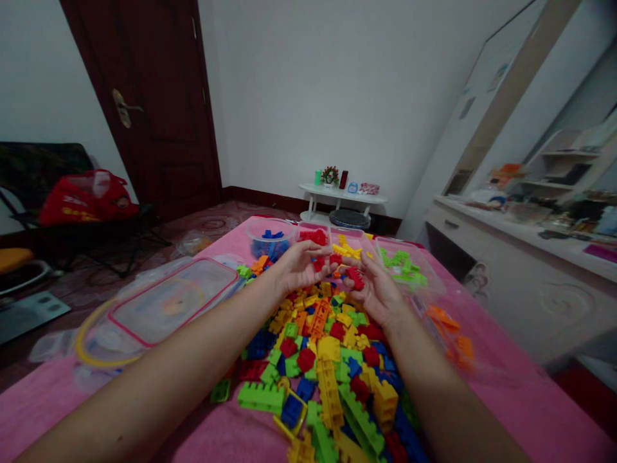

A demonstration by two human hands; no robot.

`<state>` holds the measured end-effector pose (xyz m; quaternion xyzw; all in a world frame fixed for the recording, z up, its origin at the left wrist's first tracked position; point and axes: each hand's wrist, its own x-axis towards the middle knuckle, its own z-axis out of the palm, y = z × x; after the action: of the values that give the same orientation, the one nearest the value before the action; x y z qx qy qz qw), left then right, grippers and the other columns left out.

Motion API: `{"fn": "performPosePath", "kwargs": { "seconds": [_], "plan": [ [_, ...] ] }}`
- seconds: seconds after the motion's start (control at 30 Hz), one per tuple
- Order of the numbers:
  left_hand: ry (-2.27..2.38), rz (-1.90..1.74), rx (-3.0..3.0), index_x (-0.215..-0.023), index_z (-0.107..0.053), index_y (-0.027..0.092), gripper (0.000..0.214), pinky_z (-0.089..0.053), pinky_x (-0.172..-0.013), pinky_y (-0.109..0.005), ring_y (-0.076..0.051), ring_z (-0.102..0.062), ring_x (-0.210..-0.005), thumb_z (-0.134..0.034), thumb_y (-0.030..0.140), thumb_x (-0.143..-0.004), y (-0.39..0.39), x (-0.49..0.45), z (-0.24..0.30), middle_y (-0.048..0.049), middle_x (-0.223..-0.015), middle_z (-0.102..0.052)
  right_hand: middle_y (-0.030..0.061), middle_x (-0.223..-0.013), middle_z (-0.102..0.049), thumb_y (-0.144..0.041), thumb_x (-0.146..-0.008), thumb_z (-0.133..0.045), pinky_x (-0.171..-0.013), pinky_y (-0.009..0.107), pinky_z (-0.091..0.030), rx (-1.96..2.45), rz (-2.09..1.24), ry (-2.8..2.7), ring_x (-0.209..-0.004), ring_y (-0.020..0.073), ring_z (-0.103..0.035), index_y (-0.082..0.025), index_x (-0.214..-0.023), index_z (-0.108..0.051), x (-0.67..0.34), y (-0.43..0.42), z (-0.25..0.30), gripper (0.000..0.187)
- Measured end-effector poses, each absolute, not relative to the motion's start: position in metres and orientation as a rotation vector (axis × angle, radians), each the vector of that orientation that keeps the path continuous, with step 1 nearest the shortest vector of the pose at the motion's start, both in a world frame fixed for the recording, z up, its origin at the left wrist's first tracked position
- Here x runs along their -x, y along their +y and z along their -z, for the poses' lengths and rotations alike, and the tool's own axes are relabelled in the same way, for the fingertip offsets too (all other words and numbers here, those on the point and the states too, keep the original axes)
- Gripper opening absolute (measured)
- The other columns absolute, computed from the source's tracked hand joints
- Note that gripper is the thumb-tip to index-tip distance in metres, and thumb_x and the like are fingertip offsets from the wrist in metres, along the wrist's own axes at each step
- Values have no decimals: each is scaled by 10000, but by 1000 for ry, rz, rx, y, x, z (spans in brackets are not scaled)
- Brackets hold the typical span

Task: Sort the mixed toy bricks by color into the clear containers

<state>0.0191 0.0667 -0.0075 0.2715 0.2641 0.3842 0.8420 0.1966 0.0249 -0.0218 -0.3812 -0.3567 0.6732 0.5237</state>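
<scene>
My left hand (303,265) is over the far part of a heap of plastic building blocks (321,318), its fingers stretched out and apart from the thumb. Some red pieces show close to its fingertips, but I cannot tell whether it touches them. Just to the right, my right hand (378,289) has its fingers curled around a red building block (355,278). Beyond the hands stand a round tub of blue blocks (270,247), a clear box of red blocks (313,236), a box of yellow blocks (348,249) and a box of green blocks (403,265).
Orange blocks (446,318) lie in a clear container on the right. Clear lids with red and yellow rims (178,299) lie on the pink cloth (202,418) at left. A white side table (344,193) stands by the wall, a cabinet (511,276) at right.
</scene>
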Motion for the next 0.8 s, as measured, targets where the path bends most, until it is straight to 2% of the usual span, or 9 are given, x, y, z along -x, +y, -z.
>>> {"fn": "performPosePath", "kwargs": {
  "seconds": [0.1,0.3,0.4,0.5,0.57,0.63,0.7,0.8],
  "plan": [
    [571,-842,-552,-873,-567,92,206,-517,-505,-196,-143,-612,-621,-453,262,-846,61,-20,7,-88,-680,-575,40,-713,-657,-385,-854,-548,-313,118,-289,953,-1585,-871,-438,70,-520,-147,-940,-607,-187,23,24,260],
    [717,-1063,-1064,-760,-595,117,321,-429,-478,-162,-84,-519,-539,-511,418,-836,50,-39,12,-44,-686,-572,55,-775,-674,-454,-903,-437,-365,178,-450,890,-1667,-892,-498,111,-600,-170,-963,-605,-175,18,25,335],
    [890,-1196,-1507,-732,-619,131,405,-407,-503,-185,-107,-523,-583,-486,500,-835,41,-52,14,-37,-694,-586,34,-730,-667,-456,-912,-411,-417,218,-501,837,-1706,-807,-539,133,-624,-193,-990,-592,-172,17,26,328],
    [999,-1249,-1888,-689,-614,143,434,-443,-637,-249,-154,-558,-700,-418,482,-876,31,-62,15,-44,-714,-609,11,-677,-650,-417,-935,-374,-475,228,-520,786,-1667,-657,-536,120,-607,-183,-929,-591,-168,18,24,320],
    [1046,-1279,-2057,-761,-634,155,404,-446,-771,-295,-185,-575,-826,-405,461,-891,27,-66,17,-55,-815,-641,8,-697,-654,-384,-944,-362,-521,223,-528,735,-1662,-583,-568,114,-609,-177,-903,-595,-165,18,21,314],
    [1085,-1275,-2108,-962,-640,176,397,-423,-881,-336,-211,-568,-963,-389,477,-898,23,-68,20,-69,-992,-651,8,-724,-659,-352,-940,-375,-548,218,-530,703,-1685,-536,-598,113,-615,-176,-886,-600,-163,18,20,290],
    [1096,-1239,-2081,-1160,-576,200,462,-394,-955,-366,-228,-537,-1084,-374,519,-895,20,-68,23,-83,-1161,-613,7,-728,-661,-312,-922,-409,-549,217,-528,719,-1702,-513,-608,117,-618,-179,-861,-600,-162,18,21,241],
    [1027,-1207,-2013,-1267,-509,204,529,-345,-1033,-368,-228,-466,-1217,-369,547,-889,15,-67,21,-89,-1307,-534,4,-705,-662,-236,-877,-464,-516,223,-522,768,-1658,-521,-601,128,-620,-189,-827,-594,-162,20,29,146]
  ]
}}
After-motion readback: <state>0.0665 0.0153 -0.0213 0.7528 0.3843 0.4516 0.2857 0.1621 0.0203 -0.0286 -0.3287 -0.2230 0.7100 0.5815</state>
